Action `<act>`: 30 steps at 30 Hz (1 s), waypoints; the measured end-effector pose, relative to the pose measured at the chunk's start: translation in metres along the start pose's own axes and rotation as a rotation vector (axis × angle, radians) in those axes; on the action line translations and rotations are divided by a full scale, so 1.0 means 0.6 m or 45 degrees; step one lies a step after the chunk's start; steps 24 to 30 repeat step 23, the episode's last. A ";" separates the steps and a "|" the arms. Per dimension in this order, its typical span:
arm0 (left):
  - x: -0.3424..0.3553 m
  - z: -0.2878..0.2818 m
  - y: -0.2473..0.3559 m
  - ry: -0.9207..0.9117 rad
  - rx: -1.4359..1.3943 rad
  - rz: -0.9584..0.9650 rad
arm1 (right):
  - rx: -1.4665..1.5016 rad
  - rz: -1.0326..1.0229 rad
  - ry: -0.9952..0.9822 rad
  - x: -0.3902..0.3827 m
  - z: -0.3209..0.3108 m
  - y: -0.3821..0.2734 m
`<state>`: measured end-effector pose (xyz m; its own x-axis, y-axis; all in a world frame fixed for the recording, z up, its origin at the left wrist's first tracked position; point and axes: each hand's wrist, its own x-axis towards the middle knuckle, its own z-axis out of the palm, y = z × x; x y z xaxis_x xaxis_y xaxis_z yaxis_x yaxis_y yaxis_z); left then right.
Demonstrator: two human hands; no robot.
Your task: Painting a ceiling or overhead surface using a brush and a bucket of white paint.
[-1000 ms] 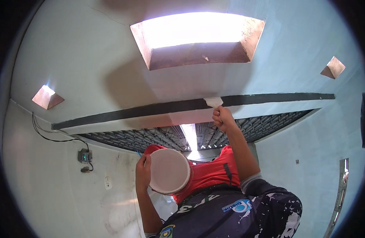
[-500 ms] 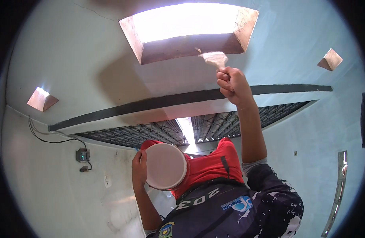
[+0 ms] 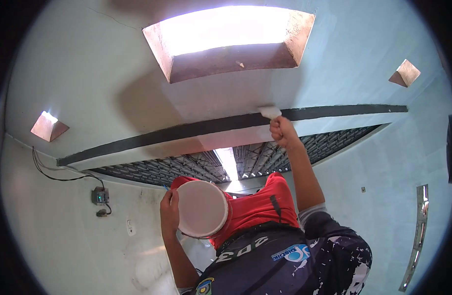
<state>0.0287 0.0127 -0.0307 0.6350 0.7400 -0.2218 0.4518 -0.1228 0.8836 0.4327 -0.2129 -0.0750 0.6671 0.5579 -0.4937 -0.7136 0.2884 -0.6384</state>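
Observation:
My left hand (image 3: pixel 170 209) is closed on the rim of a white round bucket (image 3: pixel 203 208), held in front of my body. The bucket's inside looks pale, and I cannot make out how much is in it. At the end of my raised arm, my right hand (image 3: pixel 283 131) is closed round the handle of a flat paintbrush (image 3: pixel 270 112) with whitish bristles. In the view, the bristles overlap the upper edge of a dark grey band (image 3: pixel 196 129) on the pale wall (image 3: pixel 226 91). Whether they touch the wall is hard to tell.
Above the brush is a bright, deep-set window opening (image 3: pixel 231 56) with a brownish sill. Small square openings (image 3: pixel 50 127) flank it. Dark latticework (image 3: pixel 329 142) runs below the band. A box with a cable (image 3: pixel 100 195) hangs at left, a shiny strip (image 3: pixel 421 236) at right.
My right hand and the paintbrush have come down from just under the window opening to the dark grey band. My left hand still holds the bucket in much the same place.

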 end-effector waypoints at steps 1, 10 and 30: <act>0.002 0.002 0.001 0.009 0.001 0.011 | -0.030 -0.036 0.041 0.003 0.018 -0.022; 0.006 0.000 -0.010 0.011 -0.024 0.034 | -0.109 -0.315 -0.237 -0.164 0.143 -0.183; 0.009 0.000 -0.005 -0.008 0.089 0.037 | -0.154 -0.065 -0.012 -0.072 -0.067 -0.052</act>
